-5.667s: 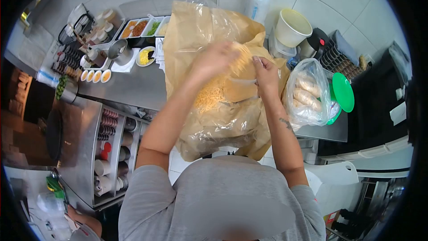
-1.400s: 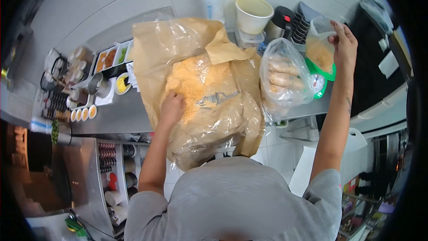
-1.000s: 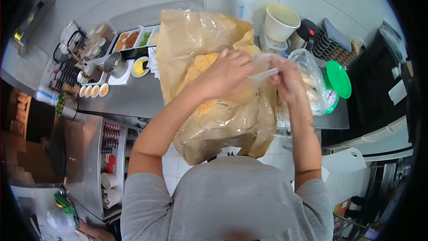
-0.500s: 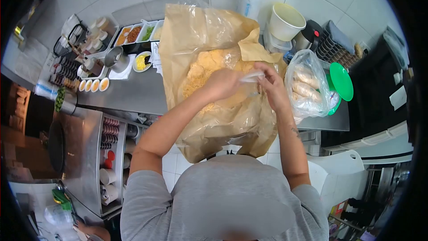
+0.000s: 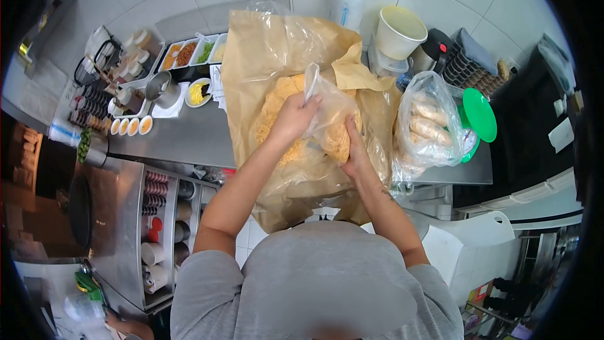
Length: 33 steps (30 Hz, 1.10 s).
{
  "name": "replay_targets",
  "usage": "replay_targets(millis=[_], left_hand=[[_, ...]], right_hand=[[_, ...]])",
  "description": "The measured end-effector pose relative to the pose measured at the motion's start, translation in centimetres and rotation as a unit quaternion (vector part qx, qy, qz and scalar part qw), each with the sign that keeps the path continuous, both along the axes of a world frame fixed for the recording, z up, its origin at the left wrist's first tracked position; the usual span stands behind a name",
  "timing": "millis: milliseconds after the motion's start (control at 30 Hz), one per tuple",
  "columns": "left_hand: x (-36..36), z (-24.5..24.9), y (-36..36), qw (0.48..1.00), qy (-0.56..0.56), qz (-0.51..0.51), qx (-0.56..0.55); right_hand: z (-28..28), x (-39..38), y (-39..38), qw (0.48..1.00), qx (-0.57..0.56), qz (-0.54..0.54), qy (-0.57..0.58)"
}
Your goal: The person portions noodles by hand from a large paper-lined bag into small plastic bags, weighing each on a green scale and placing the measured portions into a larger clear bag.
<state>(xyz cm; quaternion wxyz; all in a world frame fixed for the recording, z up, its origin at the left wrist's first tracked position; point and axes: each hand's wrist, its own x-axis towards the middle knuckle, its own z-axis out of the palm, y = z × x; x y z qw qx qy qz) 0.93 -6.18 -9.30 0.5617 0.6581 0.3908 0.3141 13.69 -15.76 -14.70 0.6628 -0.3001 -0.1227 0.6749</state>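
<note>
A small clear plastic bag point(image 5: 331, 106) with orange shreds in its lower part is held between both hands. My left hand point(image 5: 301, 115) pinches its upper edge, where the plastic stands up. My right hand point(image 5: 356, 151) is closed around the filled lower part, thumb towards the top. Under the hands lies a large open brown paper sack point(image 5: 251, 50) with a clear liner. A heap of the same orange shreds point(image 5: 270, 110) fills its middle, partly hidden by the hands and the small bag.
Rolls in a clear bag point(image 5: 431, 123) lie right of the sack, beside a green lid point(image 5: 479, 115). A cream bucket point(image 5: 401, 30) stands behind. Leftward are a metal pitcher point(image 5: 162, 90), a plate with yellow food point(image 5: 199, 92) and several small cups point(image 5: 133, 126).
The small bag now stands up with its filled part in sight. My right hand has moved down from its mouth to around the filling; my left hand has shifted slightly left.
</note>
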Motion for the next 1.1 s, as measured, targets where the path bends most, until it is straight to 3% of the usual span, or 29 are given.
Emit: replay_targets(millis=[133,233,267,333,433,533,633,733,833,933,1033,1100], left_hand=[[0.5,1.1,-1.4,0.99,-0.134,0.005,-0.046],[1.0,1.5,-1.1,0.997,-0.071,-0.036,-0.011],[1.0,0.3,-0.6,0.995,0.033,-0.049,0.076],[1.2,-2.2,0.2,0.937,0.237,-0.074,0.244],[0.8,-1.3,0.2,0.951,0.129,-0.138,0.247],[0.9,3.8,0.4,0.949,0.12,-0.218,0.192],[1.2,6.2,1.0,0.955,0.096,-0.239,0.145],[1.4,3.6,2.3,0.95,0.06,-0.186,0.245],[1.0,1.8,0.3,0.985,-0.015,-0.072,0.157],[0.3,-0.2,-0.9,0.979,-0.066,-0.006,0.19],[-0.4,-2.9,-2.9,0.966,-0.124,0.141,0.179],[0.5,-4.9,-5.0,0.959,-0.058,0.175,0.213]], right_hand=[[-2.6,0.3,-0.7,0.999,0.011,0.037,-0.008],[-4.5,0.9,-1.5,0.995,0.046,-0.048,-0.073],[-4.1,1.4,-1.8,0.982,0.05,-0.057,-0.176],[-3.1,2.8,-2.3,0.922,0.058,-0.074,-0.374],[-2.1,4.9,-0.8,0.81,0.138,-0.018,-0.569],[1.1,5.0,1.2,0.814,0.157,0.112,-0.548],[4.8,3.7,2.9,0.722,0.198,0.182,-0.638],[1.2,3.5,5.2,0.75,0.16,0.186,-0.614],[0.0,3.6,4.9,0.709,0.152,0.085,-0.684],[-1.8,3.7,5.5,0.745,-0.012,-0.008,-0.667],[-0.5,2.5,5.2,0.777,-0.066,-0.236,-0.58],[1.2,1.8,5.5,0.912,-0.02,-0.224,-0.343]])
